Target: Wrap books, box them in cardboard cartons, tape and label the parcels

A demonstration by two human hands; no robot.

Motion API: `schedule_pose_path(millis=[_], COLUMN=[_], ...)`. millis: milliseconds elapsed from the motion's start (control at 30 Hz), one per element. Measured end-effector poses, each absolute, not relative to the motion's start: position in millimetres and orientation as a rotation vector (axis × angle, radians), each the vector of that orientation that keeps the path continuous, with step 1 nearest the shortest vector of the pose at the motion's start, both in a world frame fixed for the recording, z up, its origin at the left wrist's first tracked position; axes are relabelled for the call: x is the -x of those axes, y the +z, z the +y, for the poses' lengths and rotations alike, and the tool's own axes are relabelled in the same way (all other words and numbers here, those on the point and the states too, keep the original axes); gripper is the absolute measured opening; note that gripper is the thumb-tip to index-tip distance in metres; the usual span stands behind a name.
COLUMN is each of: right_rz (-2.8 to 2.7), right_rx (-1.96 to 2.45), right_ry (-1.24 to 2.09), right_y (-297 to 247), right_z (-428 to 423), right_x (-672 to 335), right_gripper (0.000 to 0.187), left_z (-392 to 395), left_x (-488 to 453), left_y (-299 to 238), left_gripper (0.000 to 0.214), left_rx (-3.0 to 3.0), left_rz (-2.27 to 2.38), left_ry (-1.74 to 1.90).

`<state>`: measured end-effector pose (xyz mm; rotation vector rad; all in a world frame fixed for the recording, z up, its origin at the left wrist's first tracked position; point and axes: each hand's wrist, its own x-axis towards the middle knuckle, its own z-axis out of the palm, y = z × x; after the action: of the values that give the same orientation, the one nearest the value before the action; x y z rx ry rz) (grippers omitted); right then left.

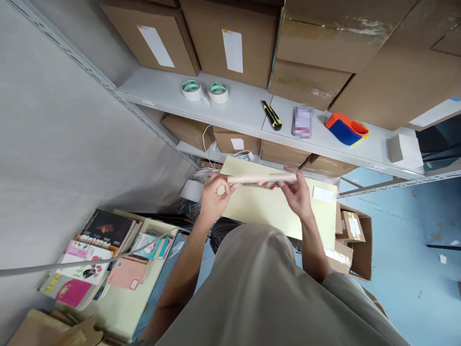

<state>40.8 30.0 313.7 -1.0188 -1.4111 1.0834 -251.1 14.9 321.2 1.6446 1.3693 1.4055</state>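
A thin book [260,179] is held up level above the cream table [259,209], seen nearly edge-on. Its pale page edge faces me, and a red-and-white patterned part shows underneath. My left hand [215,196] pinches the left end between thumb and fingers. At the opposite end, my right hand [298,196] grips the book with its thumb below and fingers behind. Both hands are closed on it. The cover is mostly hidden by the angle. A white paper slip [323,194] lies on the table to the right of my right hand.
The shelf ahead [239,111] carries two tape rolls [192,90], a yellow-black utility knife [271,115], an orange-blue holder [346,129] and cardboard boxes [248,53]. Stacked books [86,262] lie at left, with a cable [108,260] crossing them. An open carton [362,259] stands at right.
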Motion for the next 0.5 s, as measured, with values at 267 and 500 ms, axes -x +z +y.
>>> schedule_pose_path(millis=[267, 500], right_rz=[-1.329, -1.298], right_rx=[1.180, 1.113], right_ry=[1.312, 1.539], right_y=[304, 300], right_z=[29, 27], right_x=[-55, -60], right_gripper=[0.051, 0.056], left_z=[15, 16], left_x=[272, 261], left_y=[310, 297], left_gripper=[0.042, 0.038], left_rx=[-1.434, -1.404], left_rz=[1.153, 1.280], left_ry=[0.998, 1.064])
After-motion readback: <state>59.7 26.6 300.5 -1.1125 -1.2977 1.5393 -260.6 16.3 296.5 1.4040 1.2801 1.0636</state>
